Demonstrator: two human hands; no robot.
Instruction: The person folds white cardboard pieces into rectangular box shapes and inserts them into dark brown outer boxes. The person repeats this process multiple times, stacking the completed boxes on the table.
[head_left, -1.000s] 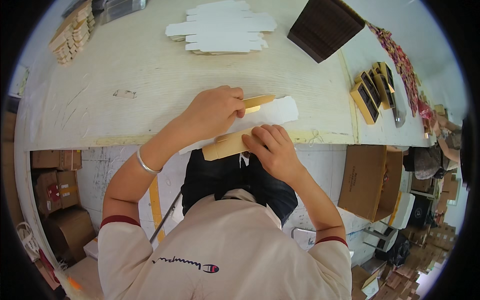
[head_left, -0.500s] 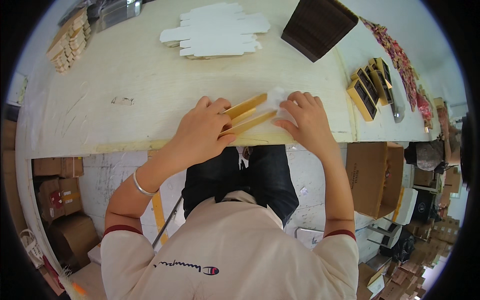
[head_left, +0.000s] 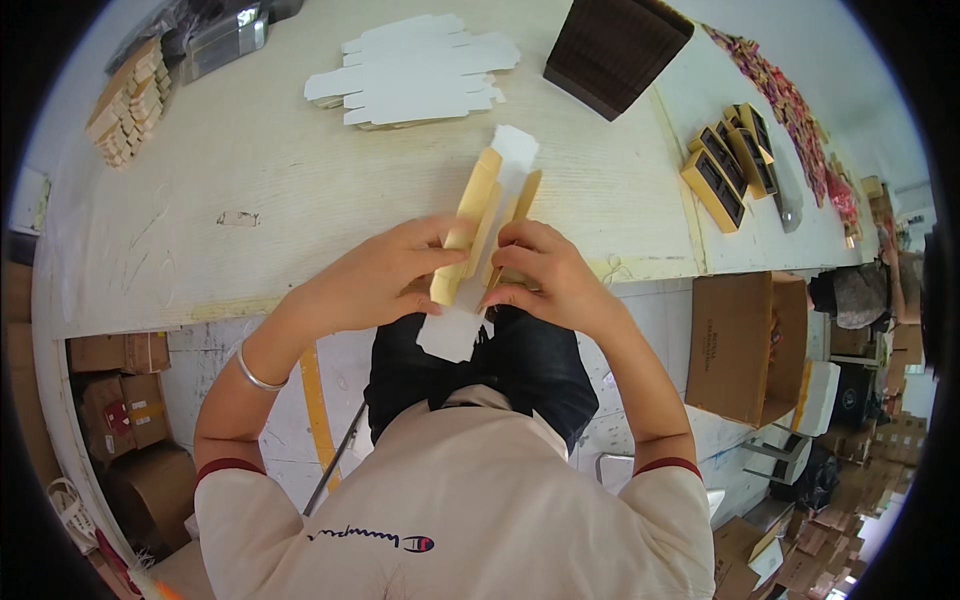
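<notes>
A partly folded carton (head_left: 478,200), gold outside and white inside, stands between my hands at the table's front edge. Its long side walls are raised, while white end flaps stick out toward the far side and over my lap. My left hand (head_left: 405,265) pinches the left wall, its fingers slightly blurred. On the opposite wall, my right hand (head_left: 545,270) has its fingers and thumb closed. Farther back lies a stack of flat white carton blanks (head_left: 415,72).
Dark brown stacked trays (head_left: 615,60) stand at the back. Gold boxes with dark inserts (head_left: 715,185) sit at the right, near a colourful pile (head_left: 775,105). Pale stacked pieces (head_left: 130,105) are far left. A cardboard box (head_left: 728,345) stands below the table; another person (head_left: 850,300) is beyond.
The carton has turned from slanting rightward to pointing away from me, its near flap now over my lap. My right hand has moved left onto the carton's right wall.
</notes>
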